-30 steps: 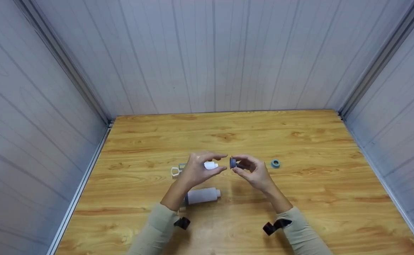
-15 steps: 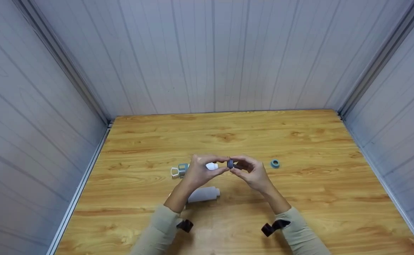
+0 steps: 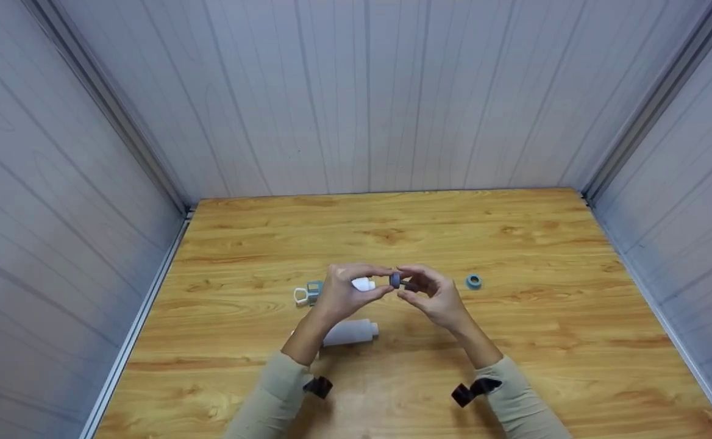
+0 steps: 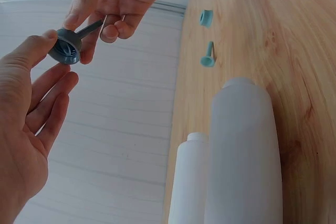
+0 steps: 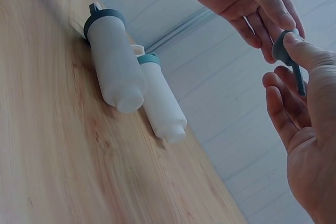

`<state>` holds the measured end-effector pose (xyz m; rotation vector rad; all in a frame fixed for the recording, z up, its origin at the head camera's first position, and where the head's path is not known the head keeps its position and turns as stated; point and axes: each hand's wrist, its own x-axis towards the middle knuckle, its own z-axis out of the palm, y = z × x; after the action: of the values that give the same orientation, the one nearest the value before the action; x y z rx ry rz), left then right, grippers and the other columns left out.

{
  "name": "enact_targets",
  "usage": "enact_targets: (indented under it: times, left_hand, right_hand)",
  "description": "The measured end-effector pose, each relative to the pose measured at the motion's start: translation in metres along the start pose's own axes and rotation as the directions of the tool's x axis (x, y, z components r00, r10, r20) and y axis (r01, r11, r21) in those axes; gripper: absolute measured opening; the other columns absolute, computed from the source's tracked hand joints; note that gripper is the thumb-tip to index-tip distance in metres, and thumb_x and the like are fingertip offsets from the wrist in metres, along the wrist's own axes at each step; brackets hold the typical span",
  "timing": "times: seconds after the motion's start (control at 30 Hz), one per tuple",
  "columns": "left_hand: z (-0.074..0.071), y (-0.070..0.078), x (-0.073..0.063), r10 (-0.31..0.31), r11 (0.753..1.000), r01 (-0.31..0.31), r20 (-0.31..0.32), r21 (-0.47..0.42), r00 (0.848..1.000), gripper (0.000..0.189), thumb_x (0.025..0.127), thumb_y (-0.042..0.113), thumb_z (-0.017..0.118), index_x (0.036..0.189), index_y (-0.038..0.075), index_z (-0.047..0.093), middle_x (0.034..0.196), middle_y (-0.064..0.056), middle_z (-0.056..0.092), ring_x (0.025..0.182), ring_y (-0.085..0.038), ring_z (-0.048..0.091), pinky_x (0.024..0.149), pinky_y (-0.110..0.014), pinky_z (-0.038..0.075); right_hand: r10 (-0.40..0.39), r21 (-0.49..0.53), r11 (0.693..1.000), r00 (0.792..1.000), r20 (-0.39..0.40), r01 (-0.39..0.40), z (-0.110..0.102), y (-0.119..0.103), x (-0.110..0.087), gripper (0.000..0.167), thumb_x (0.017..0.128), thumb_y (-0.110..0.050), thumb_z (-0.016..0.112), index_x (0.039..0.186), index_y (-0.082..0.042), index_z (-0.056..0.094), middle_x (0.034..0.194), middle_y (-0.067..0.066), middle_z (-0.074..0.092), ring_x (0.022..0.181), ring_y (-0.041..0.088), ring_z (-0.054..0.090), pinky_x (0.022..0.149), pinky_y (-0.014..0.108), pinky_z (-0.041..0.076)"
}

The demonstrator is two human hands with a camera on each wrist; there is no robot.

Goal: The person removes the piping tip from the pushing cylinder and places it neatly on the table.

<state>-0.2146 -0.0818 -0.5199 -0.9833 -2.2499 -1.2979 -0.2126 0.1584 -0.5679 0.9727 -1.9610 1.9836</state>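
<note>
A dark blue-grey funnel-shaped cap (image 3: 395,280) with a thin stem is held in the air between both hands. My left hand (image 3: 345,289) pinches its wide end between thumb and index finger. From the stem side my right hand (image 3: 438,296) has thumb and fingertips at the cap's edge, with the stem reaching toward the palm. The left wrist view looks into the hollow open end (image 4: 67,51); the right wrist view shows the stem (image 5: 299,82) hanging below my right thumb. Other fingers of both hands stay loosely spread.
Two white bottles lie on the wooden table: a large one (image 3: 350,333) with a dark lid (image 5: 105,17), and a smaller one (image 5: 164,100) with a teal lid (image 3: 314,291). A teal ring (image 3: 473,281) and a small teal funnel-shaped piece (image 4: 208,59) rest at the right. Pale walls stand around.
My left hand has come in from the left and taken hold of the dark cap, which the right hand held. My right fingertips have since drawn back slightly.
</note>
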Motion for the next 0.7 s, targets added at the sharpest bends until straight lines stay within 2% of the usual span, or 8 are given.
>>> enact_targets:
  times: [0.33,0.4,0.57,0.63,0.7]
  left_hand:
    - [-0.0096,0.0006,0.0012,0.006,1.000,-0.006,-0.027,0.001,1.000,0.024,0.093,0.010,0.093,0.116,0.008,0.089,0.109,-0.010,0.089,0.102,-0.028,0.087,0.092,-0.043,0.071]
    - [-0.0104,0.0008,0.0014,0.008,1.000,-0.008,-0.025,-0.002,1.000,0.024,0.093,0.010,0.094,0.116,0.008,0.089,0.109,-0.010,0.089,0.103,-0.028,0.087,0.093,-0.043,0.071]
    - [-0.0097,0.0004,0.0017,0.022,1.000,-0.022,-0.014,-0.002,1.000,0.023,0.093,0.011,0.093,0.116,0.009,0.089,0.110,-0.009,0.089,0.104,-0.027,0.087,0.094,-0.042,0.071]
    - [-0.0093,0.0005,0.0018,0.026,1.000,-0.026,-0.013,-0.004,1.000,0.023,0.093,0.011,0.093,0.116,0.009,0.089,0.110,-0.010,0.089,0.104,-0.028,0.087,0.094,-0.041,0.071]
    - [-0.0092,0.0002,0.0017,0.030,1.000,-0.030,-0.014,-0.006,0.999,0.022,0.093,0.011,0.093,0.115,0.009,0.089,0.110,-0.010,0.089,0.103,-0.028,0.087,0.094,-0.042,0.071]
  right_hand:
    - [0.025,-0.017,1.000,1.000,-0.011,-0.025,-0.0070,-0.0002,-0.0045,0.041,0.095,0.022,0.072,0.134,0.025,0.061,0.122,-0.018,0.076,0.094,-0.001,0.073,0.083,0.016,0.064]
    - [0.031,-0.009,0.999,0.999,-0.016,-0.031,-0.0069,-0.0006,-0.0048,0.038,0.095,0.022,0.072,0.132,0.026,0.061,0.121,-0.015,0.077,0.094,0.000,0.073,0.083,0.017,0.065]
    - [0.024,0.000,1.000,0.999,-0.033,-0.024,-0.0058,-0.0002,-0.0053,0.029,0.095,0.022,0.071,0.124,0.024,0.066,0.115,0.002,0.081,0.092,0.004,0.075,0.083,0.019,0.066]
    - [0.015,-0.003,1.000,0.999,-0.036,-0.015,-0.0055,0.0000,-0.0053,0.024,0.096,0.022,0.071,0.120,0.022,0.069,0.113,0.003,0.080,0.093,0.005,0.076,0.082,0.019,0.066]
    - [0.010,-0.007,1.000,0.999,-0.039,-0.010,-0.0052,-0.0005,-0.0049,0.021,0.097,0.022,0.070,0.117,0.019,0.072,0.112,-0.001,0.079,0.094,0.004,0.077,0.082,0.019,0.067]
